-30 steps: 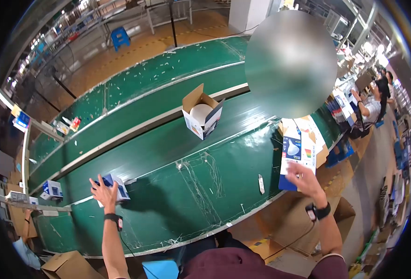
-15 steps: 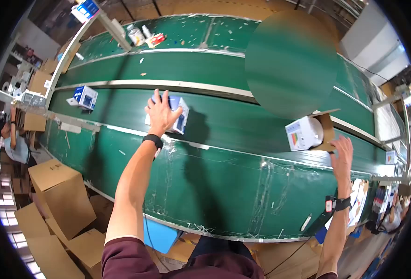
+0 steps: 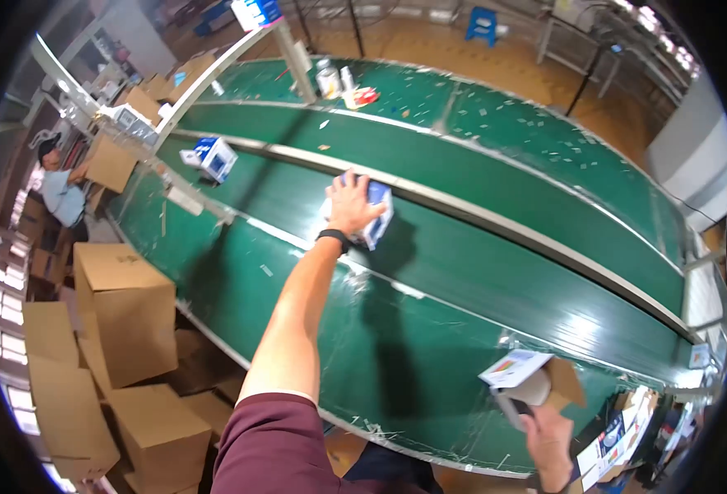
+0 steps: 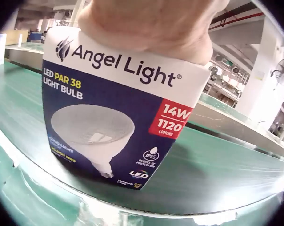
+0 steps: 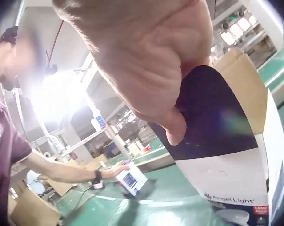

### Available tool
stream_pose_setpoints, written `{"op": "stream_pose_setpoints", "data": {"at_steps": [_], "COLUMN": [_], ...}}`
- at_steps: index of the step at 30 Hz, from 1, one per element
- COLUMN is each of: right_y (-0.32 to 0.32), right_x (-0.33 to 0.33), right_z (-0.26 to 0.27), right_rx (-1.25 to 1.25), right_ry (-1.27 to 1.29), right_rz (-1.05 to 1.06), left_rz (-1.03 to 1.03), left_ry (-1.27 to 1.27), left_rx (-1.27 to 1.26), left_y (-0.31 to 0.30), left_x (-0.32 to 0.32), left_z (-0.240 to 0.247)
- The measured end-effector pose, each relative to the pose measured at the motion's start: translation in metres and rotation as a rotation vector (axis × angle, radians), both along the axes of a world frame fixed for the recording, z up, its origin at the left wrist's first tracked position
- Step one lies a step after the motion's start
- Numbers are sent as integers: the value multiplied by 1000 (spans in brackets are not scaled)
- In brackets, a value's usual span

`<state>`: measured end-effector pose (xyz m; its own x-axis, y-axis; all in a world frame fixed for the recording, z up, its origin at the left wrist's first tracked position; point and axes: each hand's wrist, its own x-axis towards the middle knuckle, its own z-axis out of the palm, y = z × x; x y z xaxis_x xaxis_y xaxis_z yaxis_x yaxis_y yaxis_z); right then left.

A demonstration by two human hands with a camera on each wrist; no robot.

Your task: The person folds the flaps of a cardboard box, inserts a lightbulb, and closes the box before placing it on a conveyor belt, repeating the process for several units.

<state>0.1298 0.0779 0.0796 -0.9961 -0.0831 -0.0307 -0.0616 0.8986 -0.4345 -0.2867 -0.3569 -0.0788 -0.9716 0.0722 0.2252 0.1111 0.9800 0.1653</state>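
My left hand point(image 3: 353, 206) lies over the top of a closed blue-and-white light bulb box point(image 4: 109, 117) on the green belt point(image 3: 478, 272). Its fingers are spread, and the thumb reaches over the right side in the head view. Print on the box reads "LED PAR 38 light bulb". At the near right, my right hand point(image 3: 549, 445) pinches the dark flap of an open light bulb box point(image 3: 518, 368), with the thumb point(image 5: 177, 129) showing against the flap. A white round bulb point(image 3: 534, 387) sits inside; the other flaps stand up.
Another blue-and-white box point(image 3: 213, 159) stands farther left on the belt. Flattened printed cartons point(image 3: 618, 436) lie at the right edge. Brown cardboard boxes point(image 3: 129, 305) are stacked at the left, where another person point(image 3: 63, 189) handles a carton. A metal rail point(image 3: 462, 206) divides the belts.
My right hand moved from the flat cartons to the open box, took hold of its flap and brought it toward me. The left hand stays on its box while the head view turns.
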Motion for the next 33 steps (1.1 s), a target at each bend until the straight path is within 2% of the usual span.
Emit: {"op": "stream_pose_setpoints", "data": {"at_steps": [2,4,6,7,8,9,10,11,12,13,14,15,16,18,19,22,23,26,27,31,32,33], "right_y": [-11,-13,-12,-10,-8,-2,-2,1,5,7,10,10,10,17,20,30,29,31,29,18,15,13], "right_x": [18,30,43,49,53,56,68,71,71,83,89,84,82,100,108,131,132,123,125,117,115,113], "right_z": [-6,0,-4,-5,-5,-11,-13,-20,-34,-52,-73,-70,-67,-66,-66,-59,-56,-61,-61,-61,-60,-57], "right_rx": [-18,-18,-86,-42,24,-43,80,71,208,84,2,52,78,-23,-30,9,29,110,82,168,194,173], "right_ry": [-18,-13,59,21,-12,56,-108,-15,-219,52,350,207,68,321,322,409,367,297,350,441,478,471], "right_rz": [-61,-42,-11,27,9,45,48,80,194,135,98,58,49,11,-18,-47,-29,33,30,8,3,-10], "left_rz": [19,54,-135,-242,-299,-367,-624,-779,-950,-969,-883,-755,-825,-896,-1024,-802,-781,-1201,-931,-885,-902,-901], "left_ry": [-14,252,465,503,463,416,106,-100,-165,-271,-469,-747,-825,-901,-910,-1443,-1436,-1159,-1325,-1381,-1435,-1442], "left_rx": [-55,-147,-10,166,351,499,844,824,762,816,946,1112,961,647,617,874,614,182,242,328,455,491], "left_y": [-7,2,42,83,130,162,184,197,210,231,247,259,266,284,292,311,317,313,314,302,295,289], "left_x": [-7,2,31,75,114,160,232,277,326,371,402,413,414,410,404,401,394,368,374,363,349,348], "left_z": [-9,-10,18,65,102,107,152,150,165,195,194,175,157,144,136,138,143,126,135,125,102,99]}}
